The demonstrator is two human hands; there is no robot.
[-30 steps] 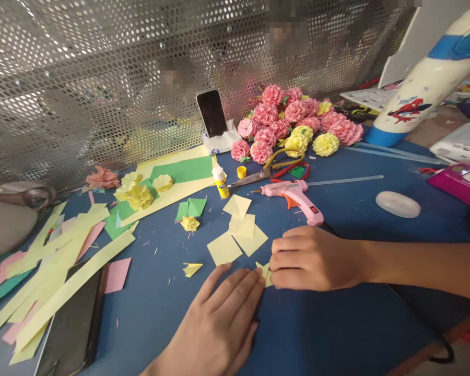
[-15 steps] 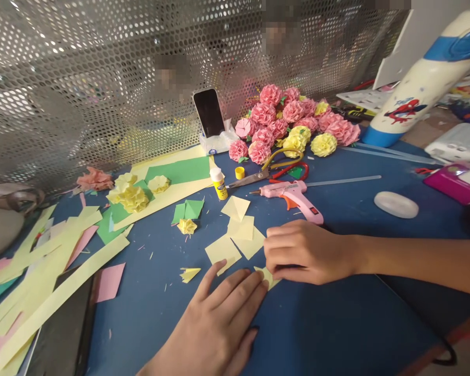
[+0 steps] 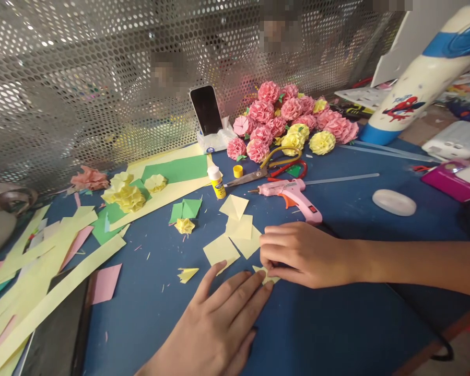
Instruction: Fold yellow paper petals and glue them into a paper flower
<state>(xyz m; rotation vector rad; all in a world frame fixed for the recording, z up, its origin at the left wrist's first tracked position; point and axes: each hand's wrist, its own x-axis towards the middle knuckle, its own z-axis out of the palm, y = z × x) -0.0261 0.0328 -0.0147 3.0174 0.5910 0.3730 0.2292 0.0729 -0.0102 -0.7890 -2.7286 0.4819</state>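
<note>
A small folded piece of yellow paper [image 3: 270, 278] lies on the blue table, partly covered by my fingers. My left hand [image 3: 223, 318] is flat with its fingers stretched out, the fingertips holding down the paper's left side. From the right, my right hand [image 3: 303, 256] comes in with curled fingers closed on the paper's upper edge; the thumb and fingertips are partly hidden. Beyond both hands lie several yellow paper squares [image 3: 239, 228], some overlapping. Left of them are a folded yellow paper piece [image 3: 188, 275] and a small yellow paper flower [image 3: 185, 225] beside green paper [image 3: 186, 209].
Behind are a pink glue gun [image 3: 292, 194], scissors [image 3: 258, 175], a glue bottle [image 3: 216, 183] and pink and yellow paper flowers [image 3: 276, 117]. A phone [image 3: 206, 110] leans by the mesh panel. Paper strips [image 3: 58, 303] cover the left; a bottle [image 3: 411, 89] stands right.
My right hand has shifted slightly down and left over the paper, and the left fingertips have slid slightly right. The whole view has drifted a little; the other things lie as before.
</note>
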